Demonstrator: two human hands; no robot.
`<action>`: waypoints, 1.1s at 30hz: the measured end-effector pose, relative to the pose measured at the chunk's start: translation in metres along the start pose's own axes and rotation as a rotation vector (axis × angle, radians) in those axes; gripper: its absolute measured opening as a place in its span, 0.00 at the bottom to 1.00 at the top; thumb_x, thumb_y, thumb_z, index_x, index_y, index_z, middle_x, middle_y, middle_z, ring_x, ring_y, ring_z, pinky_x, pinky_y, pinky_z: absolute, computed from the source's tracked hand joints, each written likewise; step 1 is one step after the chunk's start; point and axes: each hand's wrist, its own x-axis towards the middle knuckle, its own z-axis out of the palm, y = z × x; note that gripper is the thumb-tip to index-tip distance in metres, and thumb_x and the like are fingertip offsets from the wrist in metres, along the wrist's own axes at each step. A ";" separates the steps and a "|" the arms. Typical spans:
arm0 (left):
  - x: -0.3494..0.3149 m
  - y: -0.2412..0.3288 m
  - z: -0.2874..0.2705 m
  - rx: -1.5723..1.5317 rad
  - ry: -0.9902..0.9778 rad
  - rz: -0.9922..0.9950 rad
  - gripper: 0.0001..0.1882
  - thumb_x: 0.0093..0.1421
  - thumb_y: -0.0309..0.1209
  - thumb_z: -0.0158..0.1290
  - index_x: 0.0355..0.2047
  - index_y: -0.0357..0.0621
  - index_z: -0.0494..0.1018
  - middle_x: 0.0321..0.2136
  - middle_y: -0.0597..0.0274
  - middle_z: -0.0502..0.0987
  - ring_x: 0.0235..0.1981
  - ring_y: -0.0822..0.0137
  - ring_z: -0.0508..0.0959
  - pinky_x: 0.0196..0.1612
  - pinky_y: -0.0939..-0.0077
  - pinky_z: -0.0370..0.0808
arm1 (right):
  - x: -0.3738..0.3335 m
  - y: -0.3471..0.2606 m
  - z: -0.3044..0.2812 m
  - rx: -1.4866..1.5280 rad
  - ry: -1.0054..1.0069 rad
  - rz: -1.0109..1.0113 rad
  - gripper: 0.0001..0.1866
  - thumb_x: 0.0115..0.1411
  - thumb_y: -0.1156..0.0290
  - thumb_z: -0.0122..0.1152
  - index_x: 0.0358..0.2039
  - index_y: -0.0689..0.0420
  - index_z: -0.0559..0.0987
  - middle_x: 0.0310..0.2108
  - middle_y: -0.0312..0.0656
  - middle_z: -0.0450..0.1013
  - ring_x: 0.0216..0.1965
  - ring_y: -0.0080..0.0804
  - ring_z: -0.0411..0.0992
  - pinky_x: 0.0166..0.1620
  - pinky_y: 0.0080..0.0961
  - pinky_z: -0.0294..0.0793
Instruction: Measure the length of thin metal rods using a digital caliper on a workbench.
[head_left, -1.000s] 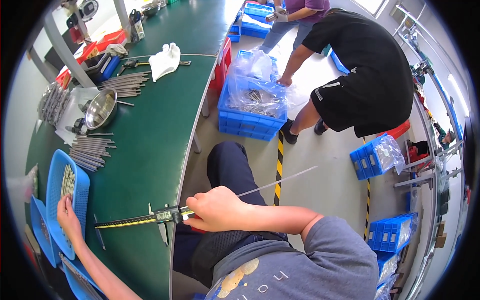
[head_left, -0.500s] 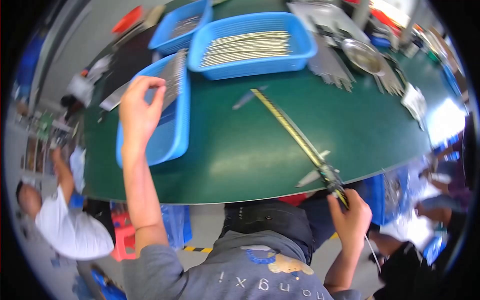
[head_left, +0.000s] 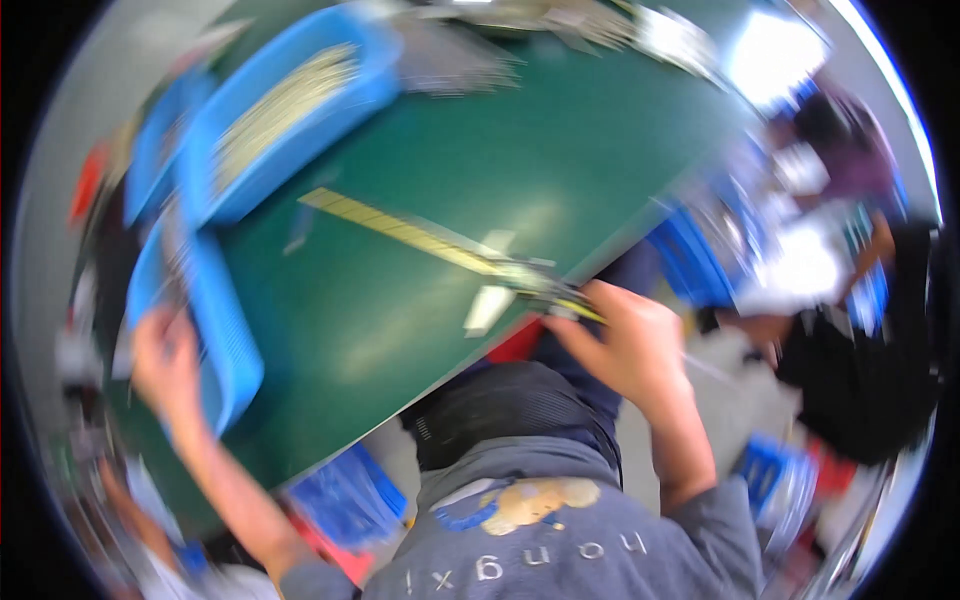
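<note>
My right hand (head_left: pixel 640 335) is closed round the near end of a caliper (head_left: pixel 400 230) over the green table's front edge. The caliper has a long yellowish beam pointing to the far left. Its pale sliding jaw (head_left: pixel 487 310) stands close to my fingers, and a dim jaw shows by the far end. My left hand (head_left: pixel 168 360) is over the nearest blue bin (head_left: pixel 225 335) at the left. Motion smears its fingers, so whether they hold anything cannot be made out. Blurred grey metal pieces (head_left: pixel 175 265) lie in that bin, just beyond the hand.
A larger blue bin (head_left: pixel 375 85) holds pale thin rods (head_left: pixel 285 115); another blue bin (head_left: pixel 145 190) stands beside it. Flat grey strips (head_left: pixel 450 62) lie at the table's (head_left: pixel 600 130) far side. People work on both sides, one in black (head_left: pixel 850 350) at the right.
The view has swung, so the table now looks tilted. My left hand has lowered from above the near bin toward its contents. My right hand still grips the caliper.
</note>
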 end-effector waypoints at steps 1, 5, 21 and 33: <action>-0.003 0.006 -0.024 0.035 0.151 -0.022 0.10 0.59 0.32 0.56 0.38 0.40 0.75 0.33 0.61 0.78 0.35 0.69 0.76 0.41 0.74 0.72 | 0.005 -0.012 -0.006 0.029 -0.093 0.052 0.17 0.51 0.53 0.63 0.26 0.56 0.76 0.21 0.45 0.73 0.24 0.44 0.74 0.26 0.37 0.71; 0.032 0.053 0.012 -0.162 0.529 0.643 0.11 0.59 0.33 0.56 0.36 0.36 0.74 0.31 0.53 0.77 0.33 0.58 0.78 0.39 0.67 0.76 | 0.007 0.004 0.004 0.028 -0.073 0.066 0.17 0.52 0.55 0.61 0.24 0.57 0.74 0.19 0.45 0.73 0.23 0.46 0.74 0.26 0.39 0.73; -0.047 0.189 0.090 -0.459 0.119 1.232 0.09 0.47 0.28 0.56 0.32 0.46 0.75 0.30 0.65 0.76 0.34 0.67 0.79 0.38 0.72 0.80 | -0.027 0.012 -0.012 -0.041 0.127 0.085 0.17 0.46 0.59 0.70 0.26 0.58 0.76 0.18 0.41 0.70 0.17 0.36 0.70 0.22 0.28 0.68; -0.054 0.186 0.101 -0.472 0.183 1.162 0.07 0.47 0.29 0.57 0.28 0.47 0.74 0.30 0.66 0.75 0.33 0.66 0.77 0.37 0.70 0.79 | -0.019 0.018 -0.012 -0.035 0.115 0.068 0.16 0.45 0.63 0.71 0.27 0.59 0.76 0.16 0.41 0.68 0.15 0.32 0.66 0.21 0.25 0.64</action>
